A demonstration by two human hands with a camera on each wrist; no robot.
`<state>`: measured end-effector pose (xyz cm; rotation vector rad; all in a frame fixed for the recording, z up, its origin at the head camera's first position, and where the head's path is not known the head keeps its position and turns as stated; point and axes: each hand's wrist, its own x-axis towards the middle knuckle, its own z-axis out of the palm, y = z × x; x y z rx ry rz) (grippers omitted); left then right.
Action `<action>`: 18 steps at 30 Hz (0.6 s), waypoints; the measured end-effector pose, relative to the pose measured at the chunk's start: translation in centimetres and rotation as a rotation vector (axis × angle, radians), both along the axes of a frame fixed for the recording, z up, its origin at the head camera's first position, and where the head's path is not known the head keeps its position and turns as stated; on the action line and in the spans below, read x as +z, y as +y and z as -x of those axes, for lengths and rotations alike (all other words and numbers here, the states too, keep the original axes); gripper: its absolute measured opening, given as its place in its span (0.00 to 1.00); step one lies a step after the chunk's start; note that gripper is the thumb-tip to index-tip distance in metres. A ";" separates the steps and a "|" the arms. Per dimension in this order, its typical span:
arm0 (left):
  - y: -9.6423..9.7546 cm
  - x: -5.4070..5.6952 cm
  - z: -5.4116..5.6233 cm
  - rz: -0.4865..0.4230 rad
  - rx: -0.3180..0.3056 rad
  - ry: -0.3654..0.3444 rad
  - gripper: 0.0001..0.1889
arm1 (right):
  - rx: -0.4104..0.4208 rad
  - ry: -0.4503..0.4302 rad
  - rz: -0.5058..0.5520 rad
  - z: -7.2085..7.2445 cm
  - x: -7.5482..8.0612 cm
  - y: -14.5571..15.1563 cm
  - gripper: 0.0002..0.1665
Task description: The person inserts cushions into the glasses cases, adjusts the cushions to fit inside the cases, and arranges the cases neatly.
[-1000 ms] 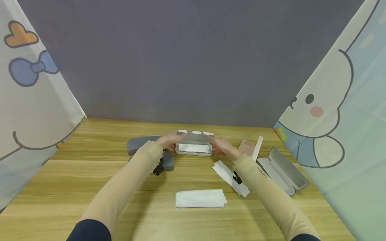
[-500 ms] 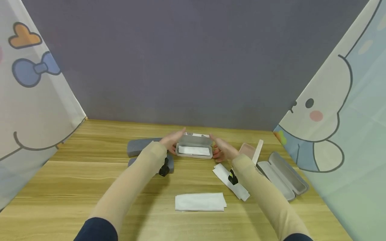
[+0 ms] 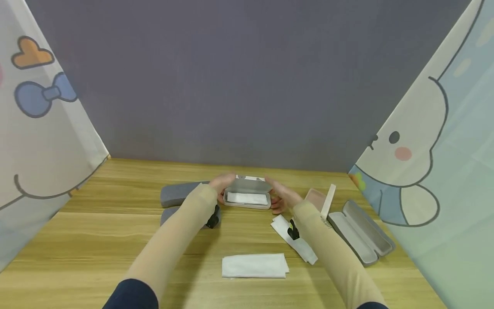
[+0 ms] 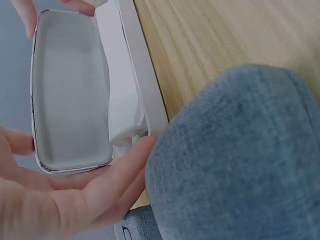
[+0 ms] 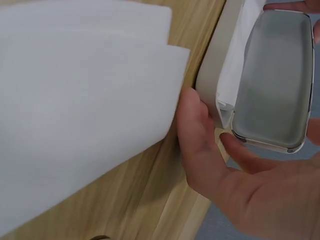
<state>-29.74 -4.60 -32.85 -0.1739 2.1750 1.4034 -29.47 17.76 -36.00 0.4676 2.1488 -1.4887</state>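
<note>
An open glasses case (image 3: 247, 206) stands near the back of the table, its grey-lined lid (image 3: 248, 185) raised. A folded white cloth (image 3: 247, 198) lies in its lower half. My left hand (image 3: 221, 184) holds the left end; in the left wrist view its thumb is at the edge of the lid (image 4: 72, 90) and the fingers lie along the end wall. At the opposite end, my right hand (image 5: 260, 195) grips likewise, with the thumb by the lid's outer edge and fingers against the end of the lower half.
Two blue-grey fabric cases (image 3: 179, 193) lie to the left, partly behind my left arm. A white folded cloth (image 3: 254, 266) lies in front, another cloth (image 3: 295, 240) by my right wrist. Farther right are a pinkish case (image 3: 316, 198) with a white edge and an open grey case (image 3: 359, 234).
Both thumbs have shifted from before the lid to its top and outer edge. The case stays in place with its lid raised. The head view has tilted up slightly.
</note>
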 end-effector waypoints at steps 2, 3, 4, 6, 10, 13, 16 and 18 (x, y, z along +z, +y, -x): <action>0.0 -0.1 0.1 0.016 -0.006 -0.003 0.36 | -0.013 -0.016 0.010 0.4 -0.5 0.1 0.48; 0.0 -0.1 0.1 0.020 -0.010 -0.004 0.36 | -0.012 -0.022 0.017 0.7 -0.7 0.1 0.47; 0.0 -0.1 0.1 0.020 -0.010 -0.005 0.36 | -0.006 -0.020 0.020 0.9 -0.9 0.1 0.45; 0.1 -0.1 0.2 0.019 -0.012 -0.004 0.36 | 0.001 -0.020 0.032 1.3 -1.1 0.2 0.43; 0.1 0.0 0.1 -0.005 -0.006 -0.005 0.35 | 0.060 0.011 0.005 1.4 -0.8 0.3 0.43; 0.0 -0.2 0.1 -0.021 -0.025 0.010 0.34 | 0.106 0.039 -0.017 1.3 -0.5 0.5 0.42; -0.2 -0.5 0.2 -0.037 -0.074 0.032 0.33 | 0.133 0.052 -0.014 1.3 -0.6 0.8 0.39; -0.4 -0.7 0.2 -0.043 -0.109 0.046 0.32 | 0.138 0.050 -0.003 1.4 -0.7 1.0 0.38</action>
